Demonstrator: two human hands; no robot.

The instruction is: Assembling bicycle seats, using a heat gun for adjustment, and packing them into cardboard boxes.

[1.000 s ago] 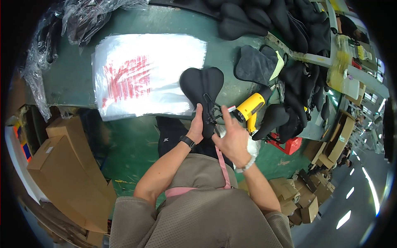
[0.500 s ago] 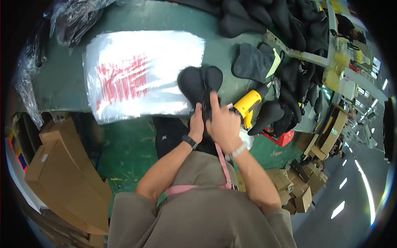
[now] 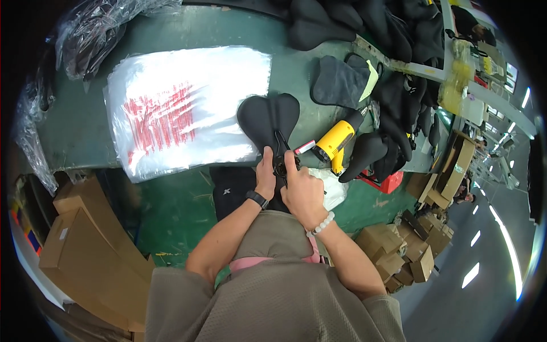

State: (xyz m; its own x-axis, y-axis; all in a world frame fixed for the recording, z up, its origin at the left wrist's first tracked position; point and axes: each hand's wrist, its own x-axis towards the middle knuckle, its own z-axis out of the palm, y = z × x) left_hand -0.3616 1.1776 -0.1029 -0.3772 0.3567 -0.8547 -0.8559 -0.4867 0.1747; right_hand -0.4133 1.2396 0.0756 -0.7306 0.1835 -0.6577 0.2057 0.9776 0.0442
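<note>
Two hands meet at the near edge of the green table (image 3: pixel 85 131), where we hold a black bicycle saddle (image 3: pixel 269 117) with its broad rear pointing away from us and its narrow nose toward our body. Our left hand (image 3: pixel 265 175) wraps the nose from the left, fingers curled around it, thumb up along the side. Our right hand (image 3: pixel 301 191) closes from the right over the same spot, pressing on a small dark fitting at the nose.

We judge that we are working on the fitting at the saddle's nose, fastening or seating it. The next move likely calls for a steady left-hand hold while the right fingers press or turn the part squarely.

Beside the saddle, on the left, lies a stack of clear plastic bags (image 3: pixel 182 108) with red print. On the right, a yellow heat gun (image 3: pixel 336 139) rests near the table's near edge, and more black saddles (image 3: pixel 393 108) pile toward the far right corner.

What the fitting is we cannot make out: our fingers cover it. The saddle's nose is also hidden under both hands.
</note>
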